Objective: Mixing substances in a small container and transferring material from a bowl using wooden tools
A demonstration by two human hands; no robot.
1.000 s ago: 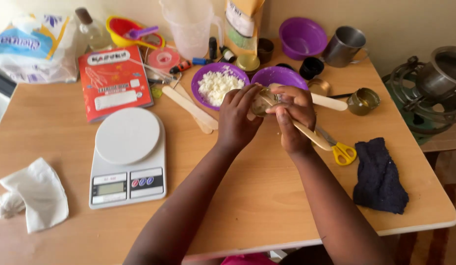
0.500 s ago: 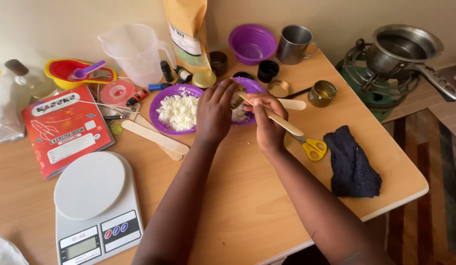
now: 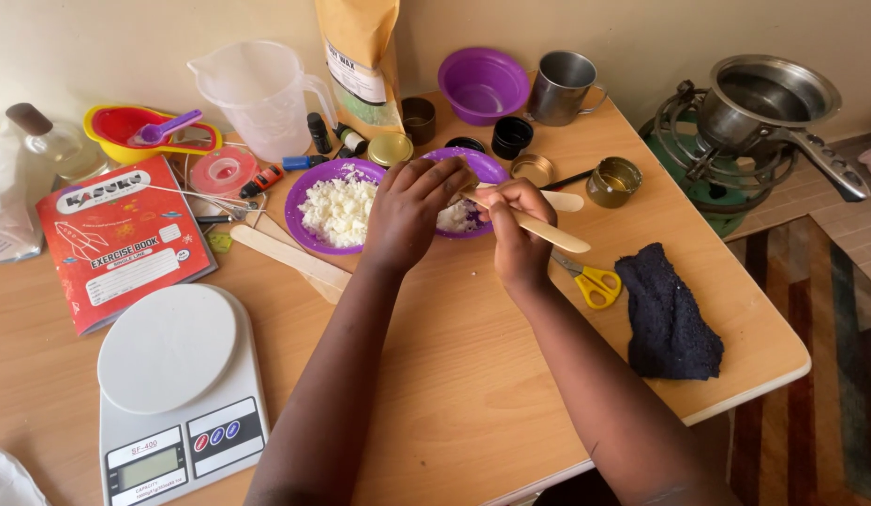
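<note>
I am holding a wooden stick pinched in my right hand, its tip over the smaller purple plate of white flakes, which sits just right of the larger purple plate on the bench. My left hand is curling loosely over that smaller plate, fingers narrow, seemingly gripping nothing. I am judging it best to be steadying the plate while scraping gently, keeping flakes inside.
</note>
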